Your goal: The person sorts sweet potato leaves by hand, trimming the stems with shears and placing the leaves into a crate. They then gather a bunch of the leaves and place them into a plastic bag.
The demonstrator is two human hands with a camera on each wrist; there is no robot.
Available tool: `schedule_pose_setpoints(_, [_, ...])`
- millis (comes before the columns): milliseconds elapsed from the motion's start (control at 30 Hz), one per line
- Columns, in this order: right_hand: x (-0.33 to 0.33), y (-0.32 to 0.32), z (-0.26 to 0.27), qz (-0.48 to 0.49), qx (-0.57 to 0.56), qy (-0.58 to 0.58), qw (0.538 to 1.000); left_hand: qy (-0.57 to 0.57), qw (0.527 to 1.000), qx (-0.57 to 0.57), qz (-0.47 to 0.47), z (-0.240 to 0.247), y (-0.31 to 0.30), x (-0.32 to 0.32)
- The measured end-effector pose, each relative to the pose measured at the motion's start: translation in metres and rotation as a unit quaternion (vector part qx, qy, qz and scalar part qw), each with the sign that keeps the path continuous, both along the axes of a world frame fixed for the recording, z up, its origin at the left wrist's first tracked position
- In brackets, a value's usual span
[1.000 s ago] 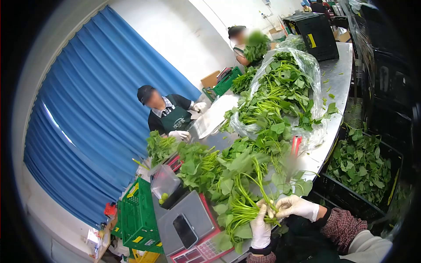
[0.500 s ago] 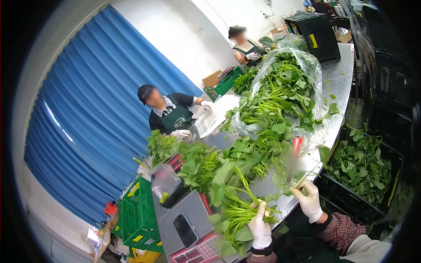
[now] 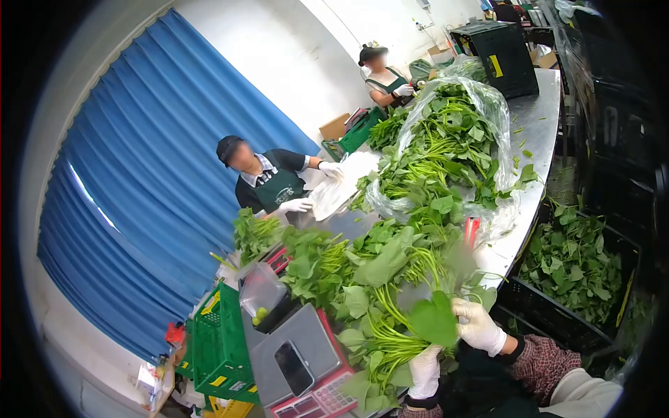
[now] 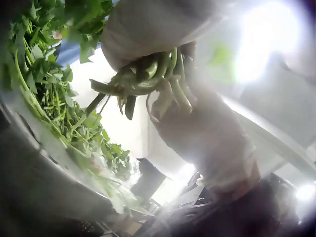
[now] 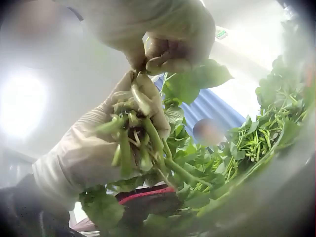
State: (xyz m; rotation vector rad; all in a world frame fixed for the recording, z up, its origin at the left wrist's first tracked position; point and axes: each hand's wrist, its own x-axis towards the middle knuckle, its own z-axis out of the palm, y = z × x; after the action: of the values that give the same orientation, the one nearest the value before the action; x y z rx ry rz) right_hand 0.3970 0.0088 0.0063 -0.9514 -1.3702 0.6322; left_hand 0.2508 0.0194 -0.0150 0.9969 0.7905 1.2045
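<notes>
In a white glove, my left hand (image 3: 424, 373) grips a thick bunch of leafy greens (image 3: 390, 331) by its green stems, low at the table's near edge. Its cut stem ends (image 5: 131, 143) poke out of the fist in the right wrist view. Close beside it, my gloved right hand (image 3: 481, 327) pinches a leafy stem between thumb and fingers, right at the top of the left fist. A broad heart-shaped leaf (image 3: 433, 320) from there covers part of the bunch in the head view.
More greens (image 3: 446, 153) lie heaped in clear plastic along the metal table (image 3: 540, 118). On my left are a scale (image 3: 268, 362) with a phone (image 3: 294, 366) on it and a green crate (image 3: 219, 341). A black crate of greens (image 3: 571, 268) stands right. Two people work across the table.
My right hand first drew away rightward with a thin stem, then came back beside the left fist with a broad leaf. The left hand keeps its grip and has shifted slightly right and down.
</notes>
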Motion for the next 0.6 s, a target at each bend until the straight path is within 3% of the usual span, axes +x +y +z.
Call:
schedule_pose_setpoints(33, [-0.003,-0.002,0.004,-0.04,0.046,-0.031,0.998,-0.035,0.999,0.004,-0.019,0.001,-0.001,0.002])
schedule_pose_setpoints(100, [-0.008,-0.006,0.012,-0.069,0.036,0.005,0.997,-0.071,0.997,0.006,-0.037,0.006,-0.004,0.005])
schedule_pose_setpoints(167, [-0.005,-0.008,0.004,-0.147,0.062,0.016,0.987,-0.135,0.986,-0.083,0.058,0.035,-0.002,0.009])
schedule_pose_setpoints(200, [0.016,-0.011,-0.002,-0.158,0.002,0.121,0.98,-0.208,0.97,-0.075,0.095,0.048,0.007,0.0])
schedule_pose_setpoints(233, [0.047,-0.014,-0.006,-0.169,-0.059,0.226,0.958,-0.206,0.972,-0.029,0.113,0.047,0.01,-0.004])
schedule_pose_setpoints(267, [0.072,-0.009,0.005,-0.174,0.04,0.367,0.913,-0.21,0.971,-0.011,0.111,0.051,0.01,-0.008])
schedule_pose_setpoints(300, [0.091,-0.001,0.016,-0.175,0.136,0.496,0.839,-0.215,0.971,0.006,0.107,0.054,0.009,-0.01])
schedule_pose_setpoints(333, [0.092,0.006,0.023,-0.174,0.134,0.494,0.841,-0.217,0.97,0.004,0.11,0.053,0.007,-0.012])
schedule_pose_setpoints(400, [0.083,0.025,0.034,-0.199,0.025,0.444,0.873,-0.2,0.978,0.012,0.061,0.052,0.009,-0.013])
schedule_pose_setpoints(433, [0.073,0.036,0.029,-0.071,-0.04,0.308,0.948,-0.203,0.977,0.013,0.058,0.05,0.011,-0.013])
schedule_pose_setpoints(467, [0.061,0.053,0.035,0.039,-0.056,0.157,0.985,-0.224,0.974,0.009,0.03,0.046,0.013,-0.014])
schedule_pose_setpoints(500, [0.042,0.075,0.036,0.026,-0.019,-0.108,0.994,-0.244,0.97,0.006,0.003,0.043,0.014,-0.015])
schedule_pose_setpoints(533, [0.023,0.099,0.036,0.049,0.038,-0.233,0.971,-0.257,0.966,-0.002,0.005,0.044,0.011,-0.015])
schedule_pose_setpoints(600, [-0.012,0.139,0.03,-0.033,0.077,-0.432,0.898,-0.216,0.976,-0.003,0.021,0.062,0.001,-0.015])
